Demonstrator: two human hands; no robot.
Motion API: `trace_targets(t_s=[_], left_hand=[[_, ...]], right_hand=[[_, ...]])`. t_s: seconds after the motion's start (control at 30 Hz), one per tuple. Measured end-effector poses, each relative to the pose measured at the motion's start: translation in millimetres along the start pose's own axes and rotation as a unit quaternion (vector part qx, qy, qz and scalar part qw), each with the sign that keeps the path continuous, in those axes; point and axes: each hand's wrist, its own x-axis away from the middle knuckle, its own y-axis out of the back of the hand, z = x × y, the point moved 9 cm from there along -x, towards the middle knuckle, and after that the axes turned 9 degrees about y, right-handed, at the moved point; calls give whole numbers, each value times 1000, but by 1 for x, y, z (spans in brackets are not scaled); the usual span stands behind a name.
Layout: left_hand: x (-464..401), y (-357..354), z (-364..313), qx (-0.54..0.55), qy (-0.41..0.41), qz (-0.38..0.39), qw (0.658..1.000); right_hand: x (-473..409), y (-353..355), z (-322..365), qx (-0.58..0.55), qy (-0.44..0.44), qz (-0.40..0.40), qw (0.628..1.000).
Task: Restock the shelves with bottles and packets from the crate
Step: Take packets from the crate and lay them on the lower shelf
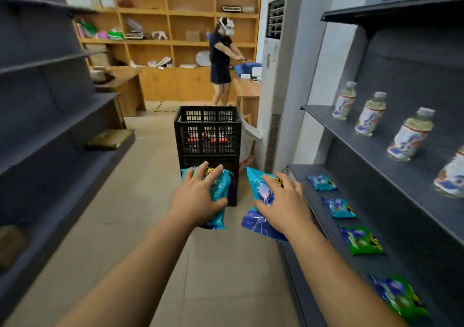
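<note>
Blue packets gripped, one per hand: left hand (pixel 198 196) on teal packet (pixel 218 196), right hand (pixel 283 206) on blue packet (pixel 258 216), mid-carry btwn crate (pixel 207 133) & bottom shelf (pixel 301 173). Next prob: set down w/ row there.

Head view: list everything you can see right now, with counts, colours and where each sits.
Crates: two, black, stacked on the floor ahead.
Held packets: two, blue, one per hand.
Shelf packets: four, two blue, two green, lower right shelf.
Bottles: five, pale with white labels, middle right shelf.
Left shelves: grey, one flat olive pack.
Person: one, by the wooden bookcase.
Left hand: grips a packet.
Right hand: grips a packet.
</note>
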Motion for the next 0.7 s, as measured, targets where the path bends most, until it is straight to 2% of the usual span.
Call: trace_targets(t_s=[0.37, 0.53, 0.7], left_hand=[[-212, -22, 119, -21, 70, -13, 997], [-326, -17, 135, -27, 63, -14, 998], [-430, -44, 138, -25, 55, -10, 998]], right_hand=[[-235, -103, 51, 1, 48, 44, 998], [-348, -118, 55, 1, 43, 38, 998], [-448, -143, 34, -5, 33, 30, 999]])
